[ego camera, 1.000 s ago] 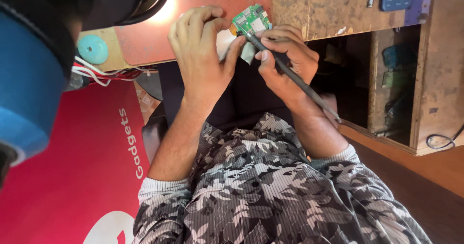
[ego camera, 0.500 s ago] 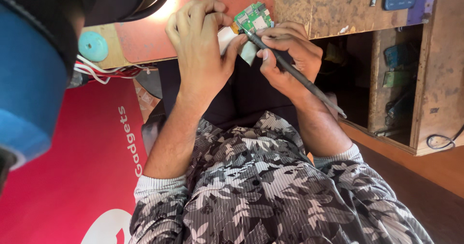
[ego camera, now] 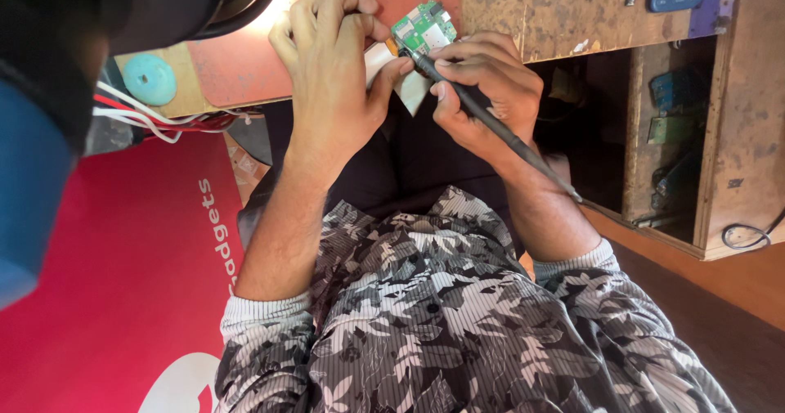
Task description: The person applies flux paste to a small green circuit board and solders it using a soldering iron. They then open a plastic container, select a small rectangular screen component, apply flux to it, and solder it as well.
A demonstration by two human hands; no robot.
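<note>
The left hand (ego camera: 331,69) is pinching a small green board (ego camera: 423,29) with curled fingers, holding it at the edge of the tabletop (ego camera: 507,12). The right hand (ego camera: 482,90) is gripping a black tool (ego camera: 491,123) like a pen, its tip touching the board.

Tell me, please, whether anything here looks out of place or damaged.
Nothing serious stands out. The left hand grips the board and the right hand the tool. Only the wires, red and white, straggle in a loose tangle at the bench edge, and the bench top looks worn and stained.
</note>
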